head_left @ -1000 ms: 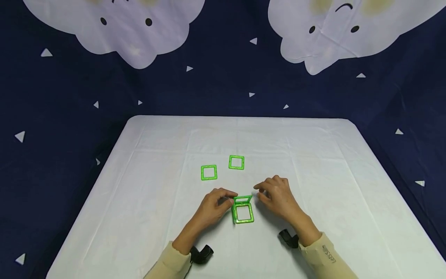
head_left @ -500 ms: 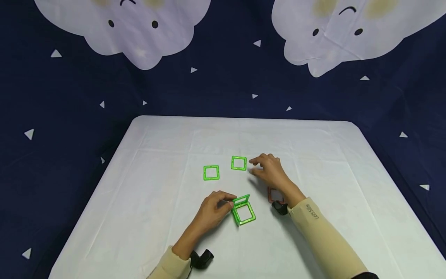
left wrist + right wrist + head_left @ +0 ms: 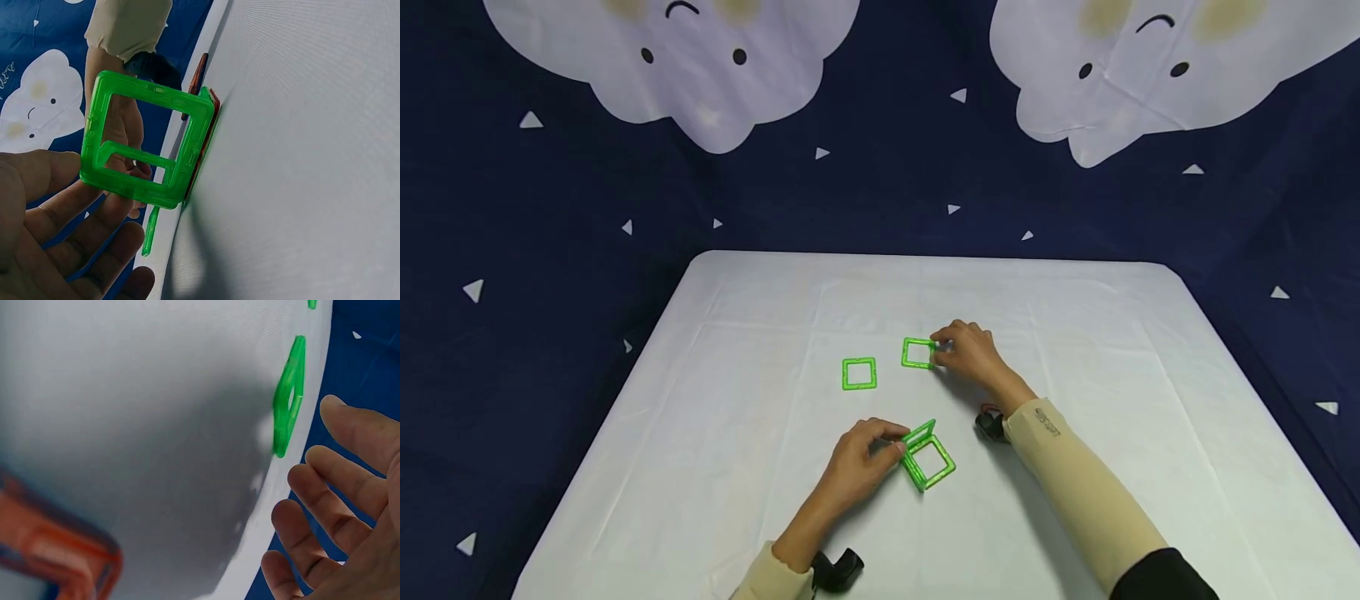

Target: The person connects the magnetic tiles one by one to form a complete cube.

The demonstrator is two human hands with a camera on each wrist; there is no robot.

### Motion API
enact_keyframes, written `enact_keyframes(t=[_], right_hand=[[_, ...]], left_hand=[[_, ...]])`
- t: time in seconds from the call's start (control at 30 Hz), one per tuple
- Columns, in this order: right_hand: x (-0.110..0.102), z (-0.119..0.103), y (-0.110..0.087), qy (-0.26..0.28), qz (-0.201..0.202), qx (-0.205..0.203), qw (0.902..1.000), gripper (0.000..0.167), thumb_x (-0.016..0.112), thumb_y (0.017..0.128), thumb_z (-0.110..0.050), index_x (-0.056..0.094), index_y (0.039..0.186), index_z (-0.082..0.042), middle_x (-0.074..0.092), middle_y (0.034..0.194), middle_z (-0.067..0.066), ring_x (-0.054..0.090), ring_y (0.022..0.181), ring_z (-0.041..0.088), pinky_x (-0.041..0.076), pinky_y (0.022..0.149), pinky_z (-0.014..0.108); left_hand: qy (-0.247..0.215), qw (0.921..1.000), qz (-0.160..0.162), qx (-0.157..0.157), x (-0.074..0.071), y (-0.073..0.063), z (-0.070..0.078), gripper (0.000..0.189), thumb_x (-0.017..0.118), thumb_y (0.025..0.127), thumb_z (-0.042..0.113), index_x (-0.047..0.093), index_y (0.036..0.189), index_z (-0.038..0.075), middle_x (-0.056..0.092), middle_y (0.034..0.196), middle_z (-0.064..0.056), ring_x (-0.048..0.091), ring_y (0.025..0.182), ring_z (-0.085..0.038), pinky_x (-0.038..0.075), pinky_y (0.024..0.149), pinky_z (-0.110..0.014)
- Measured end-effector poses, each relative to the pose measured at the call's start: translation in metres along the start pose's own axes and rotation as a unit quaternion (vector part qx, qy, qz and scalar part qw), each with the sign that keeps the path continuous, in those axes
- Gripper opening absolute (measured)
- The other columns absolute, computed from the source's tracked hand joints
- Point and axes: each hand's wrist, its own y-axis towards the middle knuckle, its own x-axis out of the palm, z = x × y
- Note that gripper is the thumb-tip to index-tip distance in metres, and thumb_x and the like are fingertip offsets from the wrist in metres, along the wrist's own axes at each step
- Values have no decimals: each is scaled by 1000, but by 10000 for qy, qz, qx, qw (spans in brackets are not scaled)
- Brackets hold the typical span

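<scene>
My left hand [image 3: 857,467] pinches the edge of an upright green magnetic tile [image 3: 134,189], thumb on one side and fingers on the other. That tile is part of a small box-like piece [image 3: 938,479], with a tile lying flat and another standing at the back. My right hand [image 3: 970,354] is at the right edge of a flat green square tile [image 3: 905,353] further back. In the right wrist view its fingers are spread beside the tile [image 3: 281,419]; whether they touch it is hard to tell.
Another green square tile [image 3: 845,375] lies flat to the left. A red tile [image 3: 69,556], blurred, lies under the right wrist and is mostly hidden in the head view. The white table [image 3: 760,300] stands before a dark blue curtain [image 3: 865,208] with clouds.
My right hand has moved from beside the box-like piece to the far green tile. The box-like piece has turned a little in my left hand's hold.
</scene>
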Motion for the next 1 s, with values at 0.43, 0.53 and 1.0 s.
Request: enact_keyframes(t=[0.43,0.53,1.0], right_hand=[[5,1,13,-209,-192,145,9995,39,72,79,-25,68,115,-11,65,105,9,57,98,29,38,83,47],[7,2,14,-177,-246,162,9994,39,72,79,-25,68,115,-11,65,103,9,58,96,29,38,82,47],[11,5,19,-147,-282,160,9994,38,73,80,-26,68,114,-10,62,102,9,56,97,28,38,83,47]], left_hand=[[27,10000,37,-61,0,-4,0,17,63,89,25,70,104,19,69,97,6,57,93,-13,44,82,-29],[40,10000,48,-49,0,-6,0,17,63,90,26,70,104,19,69,96,6,57,93,-13,45,82,-29],[-10,10000,58,-40,0,-7,-1,16,64,89,25,70,103,19,69,96,5,58,91,-16,45,80,-32]])
